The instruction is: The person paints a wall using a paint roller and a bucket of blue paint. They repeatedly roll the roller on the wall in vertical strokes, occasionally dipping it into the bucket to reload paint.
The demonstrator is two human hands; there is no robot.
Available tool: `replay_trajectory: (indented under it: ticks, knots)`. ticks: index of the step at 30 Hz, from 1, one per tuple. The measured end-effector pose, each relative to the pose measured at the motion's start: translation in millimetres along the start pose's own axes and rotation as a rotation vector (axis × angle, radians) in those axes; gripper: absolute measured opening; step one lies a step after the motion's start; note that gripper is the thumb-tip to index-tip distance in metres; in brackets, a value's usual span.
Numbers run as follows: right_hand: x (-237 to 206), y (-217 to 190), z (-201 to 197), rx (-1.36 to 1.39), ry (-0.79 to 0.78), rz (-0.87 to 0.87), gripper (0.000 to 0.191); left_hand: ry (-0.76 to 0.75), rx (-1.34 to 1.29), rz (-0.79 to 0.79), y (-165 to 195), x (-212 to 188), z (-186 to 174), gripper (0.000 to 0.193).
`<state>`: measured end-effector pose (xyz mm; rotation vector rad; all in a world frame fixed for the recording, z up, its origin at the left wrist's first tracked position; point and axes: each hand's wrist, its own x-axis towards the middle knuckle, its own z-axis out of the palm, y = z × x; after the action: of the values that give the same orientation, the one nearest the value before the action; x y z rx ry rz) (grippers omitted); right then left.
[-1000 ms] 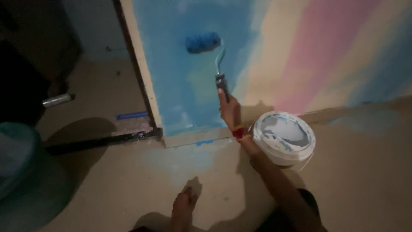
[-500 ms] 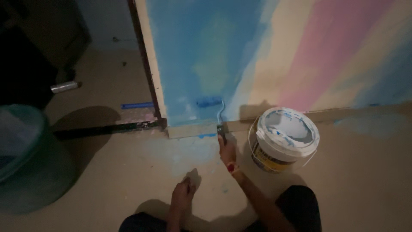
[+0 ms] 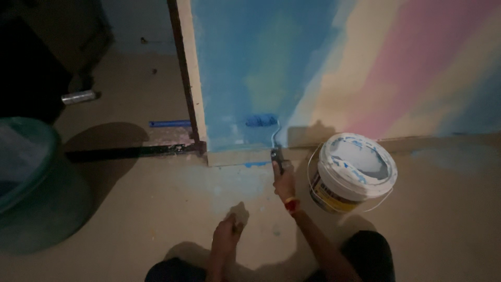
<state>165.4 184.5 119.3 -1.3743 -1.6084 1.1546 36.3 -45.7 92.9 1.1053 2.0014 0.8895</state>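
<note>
Blue roller [image 3: 262, 120] gripped by right hand [image 3: 284, 183], left hand [image 3: 227, 235] clutching indistinct rag [image 3: 239, 213], dim floor.

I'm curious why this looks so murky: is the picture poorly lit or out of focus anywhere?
Head view: dim overall, brightest on the painted wall; the left edge falls almost black around the green tub. Soft shadows lie beside the paint bucket and under the left hand. The paint roller and right hand look slightly soft and grainy; no glare shows.
</note>
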Motion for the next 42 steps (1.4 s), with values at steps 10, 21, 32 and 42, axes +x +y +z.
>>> replay_trajectory:
  ticks: [10,21,32,42]
  knots:
    - [34.2,-121.6,-16.7,-0.065,0.081,-0.309,0.063,0.033,0.052,0.025,-11.3,1.2,4.6,0.035]
    - [62.3,-151.7,-5.6,0.073,0.175,-0.396,0.066,0.277,-0.014,0.374,-61.8,36.4,36.5,0.037]
    - [1.3,-65.8,-5.6,0.505,-0.240,-0.068,0.034,0.115,0.071,0.189,-64.3,53.5,52.2,0.049]
    - [-0.9,-28.2,-1.2,0.407,-0.175,-0.091,0.048,0.152,-0.029,0.279,-39.0,32.7,44.5,0.037]
